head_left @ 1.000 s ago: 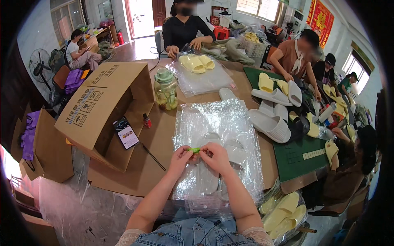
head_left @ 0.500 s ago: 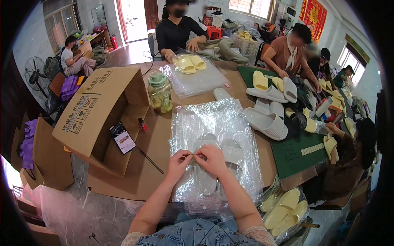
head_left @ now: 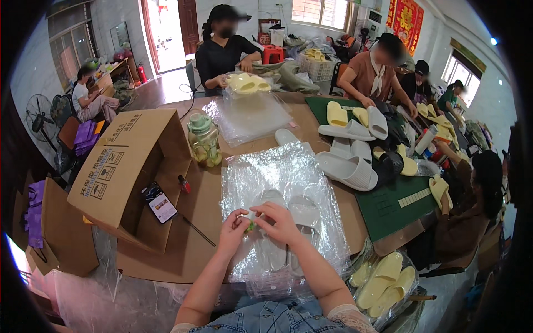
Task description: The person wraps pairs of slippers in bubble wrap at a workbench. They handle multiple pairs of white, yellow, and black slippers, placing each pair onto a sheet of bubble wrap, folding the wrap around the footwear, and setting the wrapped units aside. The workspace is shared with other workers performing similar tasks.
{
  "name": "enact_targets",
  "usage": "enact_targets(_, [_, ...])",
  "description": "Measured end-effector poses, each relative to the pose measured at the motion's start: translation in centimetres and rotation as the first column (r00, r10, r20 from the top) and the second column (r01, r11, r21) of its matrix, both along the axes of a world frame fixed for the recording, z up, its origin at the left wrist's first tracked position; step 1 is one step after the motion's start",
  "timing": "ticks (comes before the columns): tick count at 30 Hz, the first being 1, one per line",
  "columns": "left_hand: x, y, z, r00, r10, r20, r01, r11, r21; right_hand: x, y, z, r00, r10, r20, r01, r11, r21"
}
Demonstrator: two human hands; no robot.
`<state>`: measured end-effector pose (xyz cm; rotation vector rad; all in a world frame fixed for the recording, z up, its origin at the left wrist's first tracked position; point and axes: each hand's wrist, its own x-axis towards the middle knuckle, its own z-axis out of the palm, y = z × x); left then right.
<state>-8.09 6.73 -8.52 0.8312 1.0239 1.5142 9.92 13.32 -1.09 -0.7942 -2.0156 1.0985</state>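
Over a stack of clear plastic bags [head_left: 252,166] in front of me, my left hand [head_left: 234,230] pinches a small green thing [head_left: 250,226], too small to name. Close on its right is my right hand [head_left: 276,222], thumb and forefinger curled toward the green thing. Whether the right fingers touch anything is unclear. Beneath my hands, a pair of grey slippers [head_left: 303,211] shows through the shiny plastic, partly hidden by my right hand and forearm.
An open cardboard box [head_left: 111,166] with a phone [head_left: 159,204] stands left, near a green-lidded jar [head_left: 204,141]. Loose grey slippers [head_left: 350,171] and green mats [head_left: 388,208] lie right. Across the table, a person lifts bagged yellow slippers [head_left: 244,83]. Other people work on the right.
My fingertips have parted slightly, and the green thing now shows at my left hand. The person across has raised the yellow slippers off the bags. The whole view has shifted a little.
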Motion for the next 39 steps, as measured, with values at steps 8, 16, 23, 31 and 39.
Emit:
enact_targets(8, [0.8,-3.3,1.1,0.938,-0.229,0.259,0.250,0.967,-0.050,1.7,-1.9,0.4,0.953,0.273,-0.131,-0.267,0.962,0.063])
enact_targets(16, [2.1,-7.1,2.8,0.985,-0.112,0.129,0.130,0.982,-0.136,2.2,-6.3,1.3,0.998,0.059,0.000,-0.058,0.983,0.172])
enact_targets(23, [0.2,-10.0,3.5,0.906,0.039,-0.420,-0.024,0.999,0.042,1.1,-9.1,0.1,0.998,0.026,0.052,-0.040,0.958,0.283])
enact_targets(31, [-1.0,-12.4,3.0,0.882,0.169,-0.441,-0.132,0.985,0.115,-0.9,-10.4,-0.6,0.976,0.204,-0.072,-0.195,0.974,0.117])
enact_targets(39, [-2.2,-12.8,1.4,0.921,0.120,-0.372,-0.110,0.993,0.047,-3.1,-11.6,-2.3,0.963,0.220,-0.153,-0.186,0.960,0.209])
